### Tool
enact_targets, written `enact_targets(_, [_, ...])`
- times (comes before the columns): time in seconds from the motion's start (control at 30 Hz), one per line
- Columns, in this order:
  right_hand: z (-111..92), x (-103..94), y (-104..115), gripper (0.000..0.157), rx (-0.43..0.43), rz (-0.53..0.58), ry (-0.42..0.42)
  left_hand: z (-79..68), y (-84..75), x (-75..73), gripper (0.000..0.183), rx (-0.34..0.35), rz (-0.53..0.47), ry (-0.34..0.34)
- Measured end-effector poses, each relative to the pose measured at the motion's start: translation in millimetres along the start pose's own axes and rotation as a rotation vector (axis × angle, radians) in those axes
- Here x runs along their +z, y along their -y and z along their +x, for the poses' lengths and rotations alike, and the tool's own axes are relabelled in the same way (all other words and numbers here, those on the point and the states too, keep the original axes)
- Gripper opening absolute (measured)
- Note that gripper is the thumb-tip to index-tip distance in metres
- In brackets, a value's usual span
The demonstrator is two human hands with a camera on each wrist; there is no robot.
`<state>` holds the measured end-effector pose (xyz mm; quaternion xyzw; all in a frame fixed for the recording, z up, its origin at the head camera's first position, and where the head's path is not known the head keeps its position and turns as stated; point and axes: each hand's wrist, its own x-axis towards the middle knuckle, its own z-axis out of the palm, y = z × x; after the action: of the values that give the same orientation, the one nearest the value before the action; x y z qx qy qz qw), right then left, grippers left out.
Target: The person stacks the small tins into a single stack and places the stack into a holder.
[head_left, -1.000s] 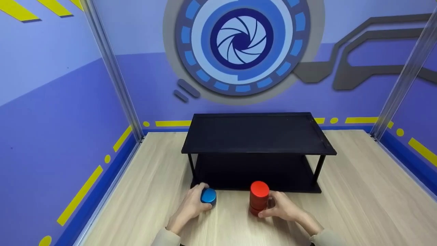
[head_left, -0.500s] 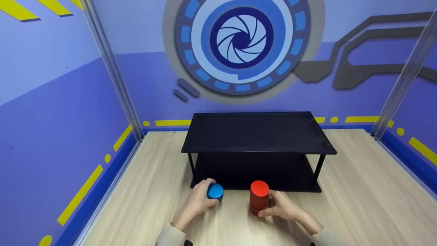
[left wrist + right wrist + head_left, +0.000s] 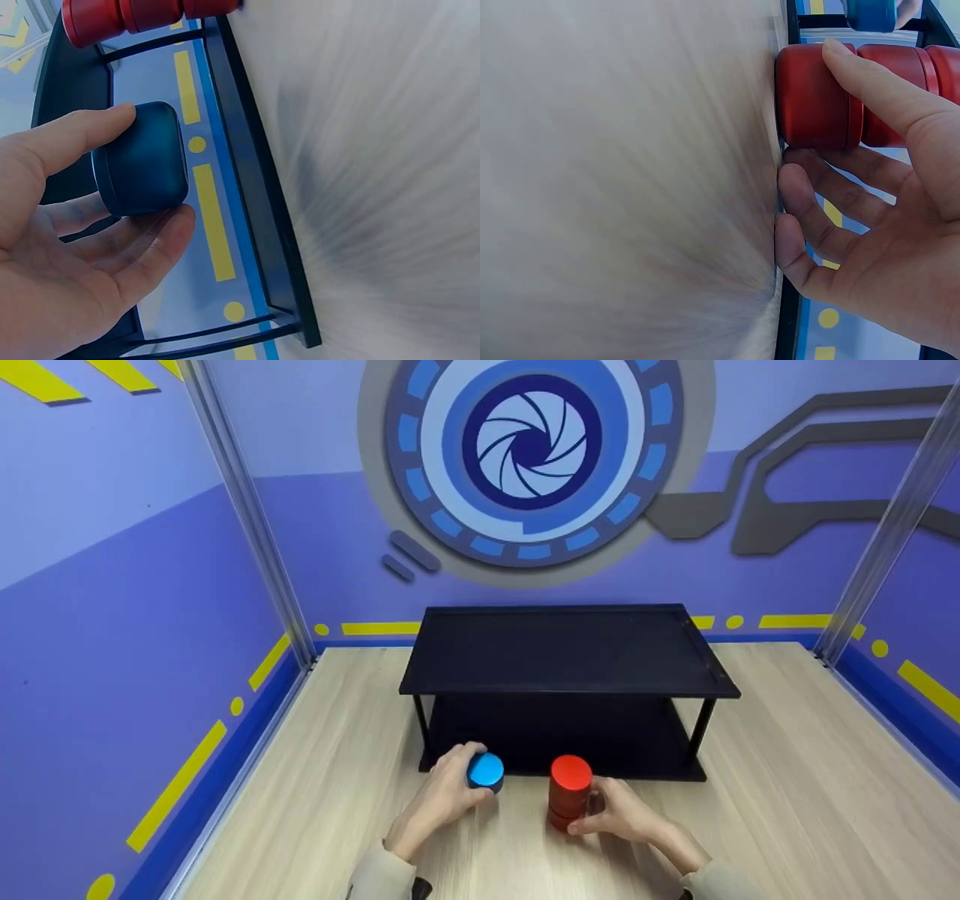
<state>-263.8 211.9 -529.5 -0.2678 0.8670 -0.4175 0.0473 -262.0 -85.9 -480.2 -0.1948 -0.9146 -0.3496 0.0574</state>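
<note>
A small blue canister (image 3: 486,769) is in my left hand (image 3: 441,791), gripped between thumb and fingers. In the left wrist view the blue canister (image 3: 146,161) hangs apart from the tabletop. To its right stands an upright stack of three red canisters (image 3: 570,795). My right hand (image 3: 626,814) reaches round the stack's right side at its base. Seen from the right wrist, the thumb and forefinger pinch the lowest red canister (image 3: 814,97), which rests on the table; the other fingers curl loosely beside it.
Just behind the canisters is a black two-tier shelf (image 3: 570,652), with thin posts and a low lower board (image 3: 555,735). Light wood tabletop (image 3: 795,780) extends on both sides. Blue-purple printed panels (image 3: 315,540) enclose the back and sides.
My left hand has carried the blue canister rightward and slightly forward, closer to the red stack. The right hand and red canisters have stayed in place.
</note>
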Motion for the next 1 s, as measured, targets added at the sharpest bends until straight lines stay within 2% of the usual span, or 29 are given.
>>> enact_targets(0.33, [-1.2, 0.5, -0.7, 0.049, 0.003, 0.002, 0.005, 7.3, -14.6, -0.7, 0.056, 0.027, -0.010, -0.004])
enact_targets(0.63, [-2.0, 1.1, -0.2, 0.046, -0.003, -0.003, -0.008, 13.3, -30.6, 0.0, 0.056, 0.096, -0.018, -0.035])
enact_targets(1.0, [-0.6, 0.2, 1.3, 0.046, -0.017, -0.003, -0.013, 21.7, -49.9, 0.8, 0.055, 0.123, -0.034, -0.047])
